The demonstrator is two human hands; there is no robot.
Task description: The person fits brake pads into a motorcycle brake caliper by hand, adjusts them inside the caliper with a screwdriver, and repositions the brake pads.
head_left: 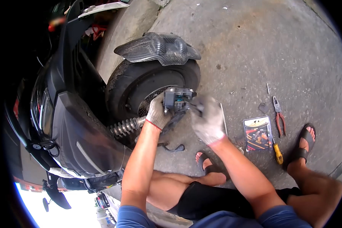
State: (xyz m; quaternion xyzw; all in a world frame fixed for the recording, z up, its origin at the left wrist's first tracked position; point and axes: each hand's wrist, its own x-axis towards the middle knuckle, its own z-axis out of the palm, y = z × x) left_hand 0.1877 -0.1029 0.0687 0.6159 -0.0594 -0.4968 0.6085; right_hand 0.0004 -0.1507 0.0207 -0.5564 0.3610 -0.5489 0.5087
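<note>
A dark brake caliper (169, 99) is held up beside the rear wheel (152, 79), with a small green-blue part showing in its opening. My left hand (157, 112), in a white knitted glove, is closed around the caliper's left side. Close against the caliper's right side, my gloved right hand (209, 119) is smeared by motion. A dark shape shows by its fingertips, but I cannot make out whether they grip it. Below the left hand sits a coil-spring shock absorber (126, 127).
The scooter body (87, 133) fills the left side, with a carbon-patterned mudguard (159, 48) above the wheel. Red-handled pliers (279, 117), a yellow-handled screwdriver (277, 152) and a printed package (257, 133) lie on the concrete floor (250, 49) at right, near a sandalled foot (303, 144).
</note>
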